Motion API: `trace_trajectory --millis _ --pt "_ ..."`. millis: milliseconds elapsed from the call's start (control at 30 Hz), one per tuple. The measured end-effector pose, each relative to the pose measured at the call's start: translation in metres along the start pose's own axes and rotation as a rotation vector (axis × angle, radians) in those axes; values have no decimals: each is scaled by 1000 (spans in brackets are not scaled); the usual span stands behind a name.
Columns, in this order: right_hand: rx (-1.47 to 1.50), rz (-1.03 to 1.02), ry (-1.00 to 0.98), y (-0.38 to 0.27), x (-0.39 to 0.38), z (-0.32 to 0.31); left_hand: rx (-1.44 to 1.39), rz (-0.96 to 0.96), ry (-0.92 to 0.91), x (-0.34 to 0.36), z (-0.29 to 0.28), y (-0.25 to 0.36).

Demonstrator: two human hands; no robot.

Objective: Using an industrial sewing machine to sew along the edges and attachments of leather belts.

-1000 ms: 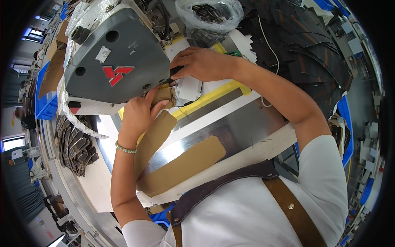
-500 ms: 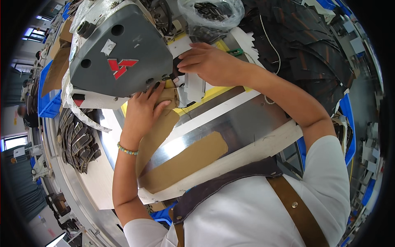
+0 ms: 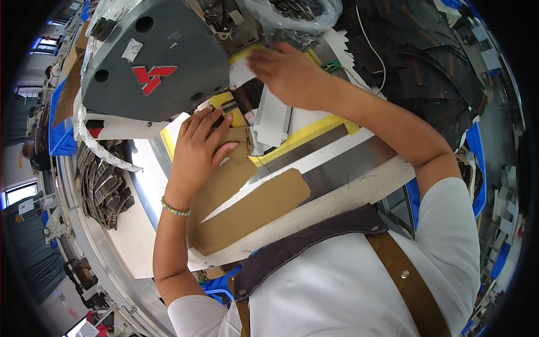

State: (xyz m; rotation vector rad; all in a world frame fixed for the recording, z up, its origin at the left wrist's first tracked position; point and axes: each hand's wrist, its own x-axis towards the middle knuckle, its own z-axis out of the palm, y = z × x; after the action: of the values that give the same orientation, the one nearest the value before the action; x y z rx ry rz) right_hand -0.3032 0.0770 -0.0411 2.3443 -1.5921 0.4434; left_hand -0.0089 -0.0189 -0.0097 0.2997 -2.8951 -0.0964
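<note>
My left hand (image 3: 196,150) lies flat with its fingers stretched over the upper end of a tan, flat cut-out piece (image 3: 261,205) that has two long lobes. Its fingertips reach a yellow block beside the machine head. My right hand (image 3: 297,78) hovers over the white work area with fingers extended; their tips are blurred, and I see nothing in them. Below that hand lies a light grey angled plate (image 3: 272,119), beside a dark strip (image 3: 250,95). The grey sewing machine head (image 3: 157,62) with a red emblem hides what lies under it.
Yellow tape (image 3: 306,135) edges the work plate. Green-handled snips (image 3: 331,66) lie right of my right hand. A clear plastic bag (image 3: 323,22) and dark cut pieces (image 3: 421,67) with a white cord are behind. Stacked dark pieces (image 3: 104,188) and a blue bin (image 3: 64,135) stand left.
My right hand has lifted away from beside the machine, up and to the right. My left hand stays on the tan piece, its fingers laid flatter. The whole view has shifted slightly.
</note>
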Motion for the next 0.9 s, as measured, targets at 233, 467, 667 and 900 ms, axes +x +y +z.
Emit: trace_trajectory --millis 233,467,667,900 --pt "215 -165 -2 -10 -3 -16 -13 -7 16 -4 2 3" --pt "215 -270 45 -12 -4 -4 -29 -1 32 -3 3 2" --pt "331 -206 61 -7 -3 -6 -30 3 44 -3 3 2" --pt "328 -128 32 6 8 2 -26 5 44 -4 4 3"
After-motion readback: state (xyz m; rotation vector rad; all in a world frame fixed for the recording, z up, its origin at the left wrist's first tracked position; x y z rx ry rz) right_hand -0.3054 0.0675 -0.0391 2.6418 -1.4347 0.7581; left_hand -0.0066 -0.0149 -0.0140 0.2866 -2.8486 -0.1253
